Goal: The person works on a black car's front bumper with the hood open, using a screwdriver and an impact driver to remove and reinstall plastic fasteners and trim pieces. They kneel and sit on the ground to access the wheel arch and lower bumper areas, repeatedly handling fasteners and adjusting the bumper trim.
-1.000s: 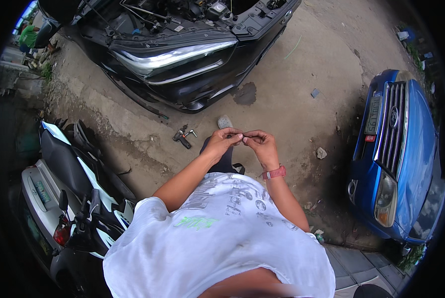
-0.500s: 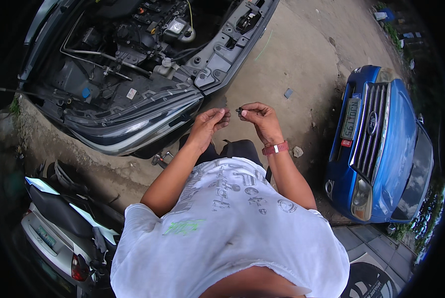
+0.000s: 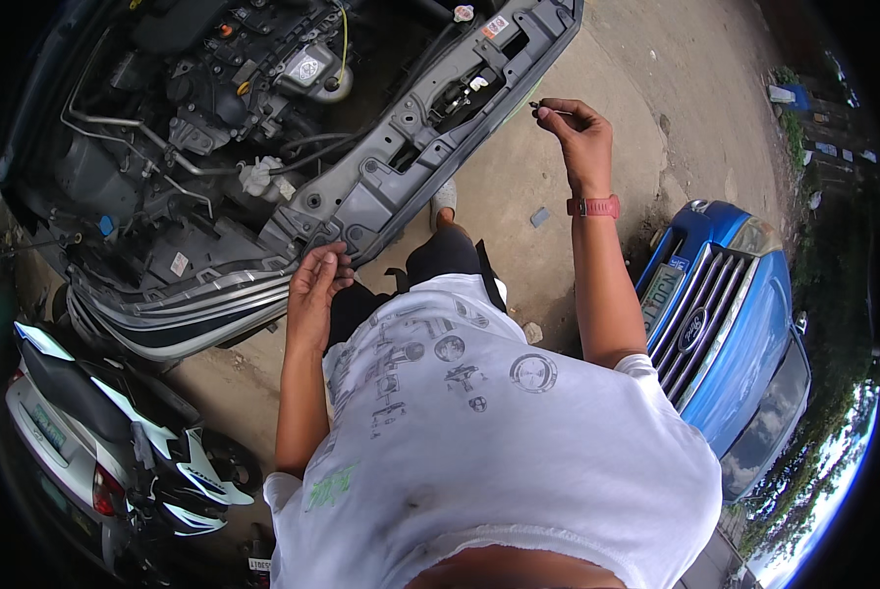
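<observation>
My right hand point(image 3: 579, 133) is raised ahead of me and pinches a small dark metal part point(image 3: 542, 106) between its fingertips, close to the grey front panel point(image 3: 412, 147) of a car with no bumper. A red band point(image 3: 594, 206) sits on that wrist. My left hand point(image 3: 319, 287) hangs lower, fingers loosely curled, next to the panel's lower edge; whether it holds anything is hidden. The open engine bay point(image 3: 214, 108) shows hoses, a white reservoir cap and black covers.
A blue car point(image 3: 735, 324) stands close on my right. A white and black scooter point(image 3: 96, 432) is parked at my lower left. Bare concrete ground point(image 3: 646, 69) stretches beyond the car's front, with small stones on it.
My hands were together in front of my chest working the small part. Now they are apart: the right has lifted toward the front panel, the left has dropped. I have stepped closer to the engine bay.
</observation>
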Tool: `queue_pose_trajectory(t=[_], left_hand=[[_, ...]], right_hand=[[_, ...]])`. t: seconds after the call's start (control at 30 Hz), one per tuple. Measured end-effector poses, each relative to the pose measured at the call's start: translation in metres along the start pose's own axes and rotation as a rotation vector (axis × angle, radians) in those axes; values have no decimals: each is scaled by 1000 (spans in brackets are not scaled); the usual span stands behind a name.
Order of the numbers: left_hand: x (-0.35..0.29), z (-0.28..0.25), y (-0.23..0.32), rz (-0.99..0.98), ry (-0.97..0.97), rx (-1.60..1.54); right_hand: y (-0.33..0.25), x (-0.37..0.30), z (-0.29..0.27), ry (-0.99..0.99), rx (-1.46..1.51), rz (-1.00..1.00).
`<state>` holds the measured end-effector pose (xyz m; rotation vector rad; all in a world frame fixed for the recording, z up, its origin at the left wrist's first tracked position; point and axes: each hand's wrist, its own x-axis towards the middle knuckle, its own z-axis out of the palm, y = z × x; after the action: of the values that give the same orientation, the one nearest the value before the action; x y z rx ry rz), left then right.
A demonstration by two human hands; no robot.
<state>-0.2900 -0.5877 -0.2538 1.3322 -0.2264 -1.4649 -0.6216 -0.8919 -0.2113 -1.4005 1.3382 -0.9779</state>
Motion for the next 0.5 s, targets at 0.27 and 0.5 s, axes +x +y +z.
queue_pose_trajectory(t=[0.27,0.5], left_hand=[[8,109,-14,78,423,-228],[1,159,-21,157,526,-325]], right_hand=[[56,231,-24,-132,-548,-503],[66,286,-10,-297,-820,-667]])
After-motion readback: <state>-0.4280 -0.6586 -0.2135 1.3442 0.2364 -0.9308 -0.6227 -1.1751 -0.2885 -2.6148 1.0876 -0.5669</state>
